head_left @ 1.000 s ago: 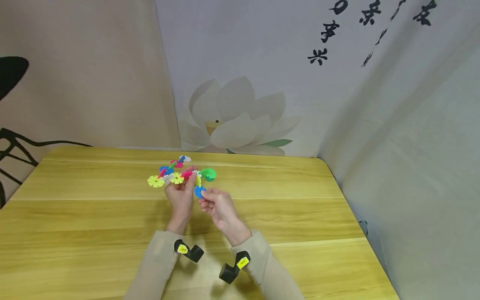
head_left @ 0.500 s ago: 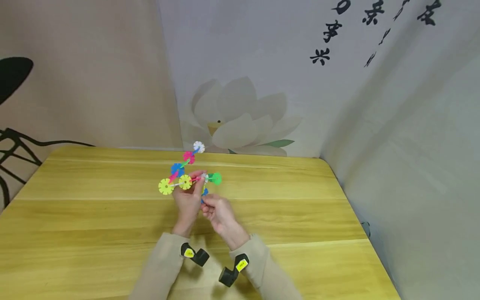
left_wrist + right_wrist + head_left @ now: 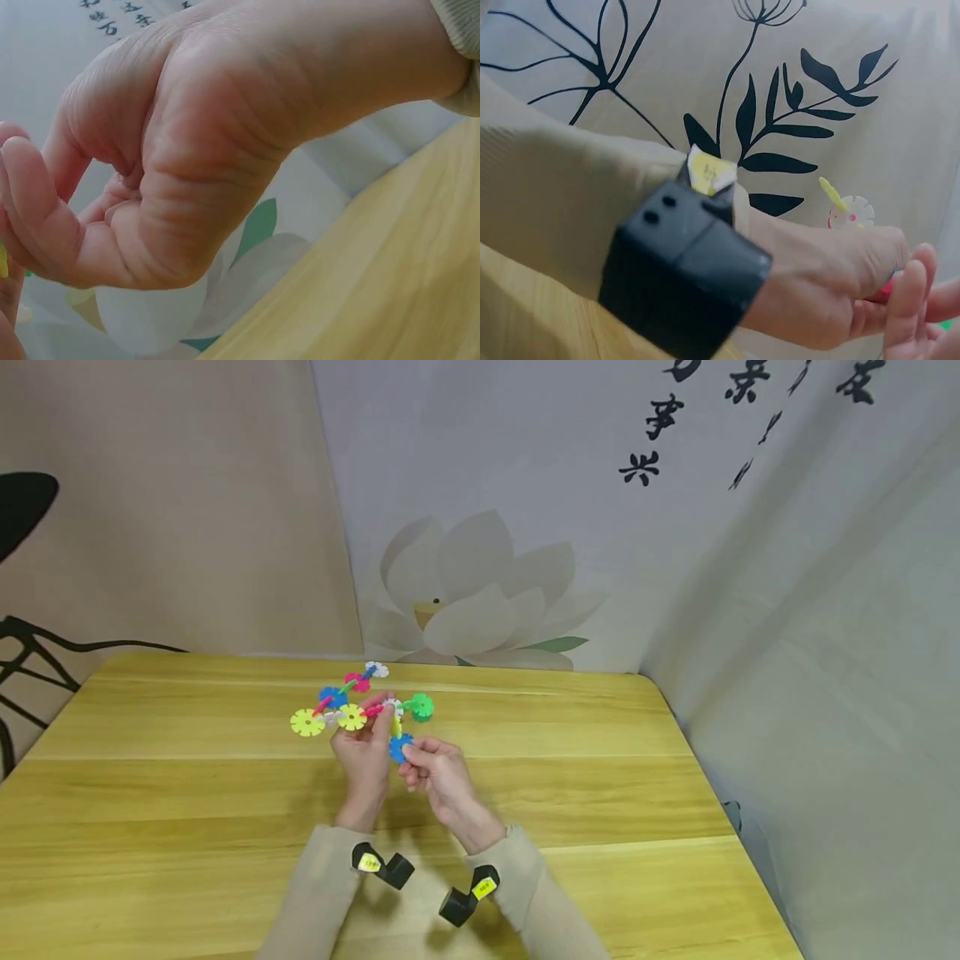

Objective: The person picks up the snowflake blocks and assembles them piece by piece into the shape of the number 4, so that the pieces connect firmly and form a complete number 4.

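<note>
A branching chain of slotted flower-shaped plastic building discs, with yellow [image 3: 307, 722], pink [image 3: 357, 682] and green [image 3: 422, 707] ones, is held up over the table. My left hand [image 3: 363, 766] grips this chain near a white disc [image 3: 393, 706], its thumb in front. At the lower branch my right hand [image 3: 448, 781] pinches a blue disc [image 3: 401, 747] between thumb and fingers. This blue disc hangs below a yellow disc [image 3: 397, 724]. In the left wrist view the left hand [image 3: 172, 172] hides nearly all of the discs. A white disc [image 3: 851, 215] shows beyond a hand in the right wrist view.
Under both hands lies a wooden table [image 3: 600, 777], its far edge close to a pale curtain [image 3: 480, 460] with a printed lotus [image 3: 487, 602]. Black cameras [image 3: 390, 868] sit on both wrists. Another curtain [image 3: 825, 635] runs along the right side.
The chain turned and shifted slightly right half a second ago, then came back left. The blue disc now faces the camera again. Both hands keep hold.
</note>
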Demonstrator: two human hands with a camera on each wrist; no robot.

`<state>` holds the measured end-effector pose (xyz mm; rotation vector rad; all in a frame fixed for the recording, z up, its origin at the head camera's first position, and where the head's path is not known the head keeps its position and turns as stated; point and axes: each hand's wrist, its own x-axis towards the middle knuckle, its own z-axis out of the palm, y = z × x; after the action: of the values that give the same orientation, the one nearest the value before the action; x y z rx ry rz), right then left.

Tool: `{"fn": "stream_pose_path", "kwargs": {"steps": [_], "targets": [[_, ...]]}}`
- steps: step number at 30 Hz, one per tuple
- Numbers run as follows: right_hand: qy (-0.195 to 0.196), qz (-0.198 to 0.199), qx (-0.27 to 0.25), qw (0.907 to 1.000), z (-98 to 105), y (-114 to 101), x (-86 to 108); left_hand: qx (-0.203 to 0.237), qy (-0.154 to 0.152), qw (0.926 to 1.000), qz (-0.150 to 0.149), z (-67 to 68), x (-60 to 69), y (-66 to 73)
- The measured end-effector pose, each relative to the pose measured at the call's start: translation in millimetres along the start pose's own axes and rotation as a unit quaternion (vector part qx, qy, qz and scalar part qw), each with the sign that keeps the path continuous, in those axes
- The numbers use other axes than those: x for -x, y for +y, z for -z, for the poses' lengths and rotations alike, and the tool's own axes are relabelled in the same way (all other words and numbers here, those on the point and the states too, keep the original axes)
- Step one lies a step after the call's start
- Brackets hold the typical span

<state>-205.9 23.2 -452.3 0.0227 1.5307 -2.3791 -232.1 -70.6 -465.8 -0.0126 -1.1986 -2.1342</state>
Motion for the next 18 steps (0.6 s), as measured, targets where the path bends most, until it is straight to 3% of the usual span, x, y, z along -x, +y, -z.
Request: {"fn": "stream_pose_path", "kwargs": {"steps": [9,18], "targets": [[0.009,-0.018,-0.018,0.9996,-0.8,-1.2,3.8,-0.004,-0.004,0.9989,-0.047,-1.3,2.6,-2.7],[0.027,-0.015,-0.022,0.9993,-4.7,-0.8,4.5,-0.014,-0.001,0.9983,-0.057,-2.9,4.1,0.5]]}}
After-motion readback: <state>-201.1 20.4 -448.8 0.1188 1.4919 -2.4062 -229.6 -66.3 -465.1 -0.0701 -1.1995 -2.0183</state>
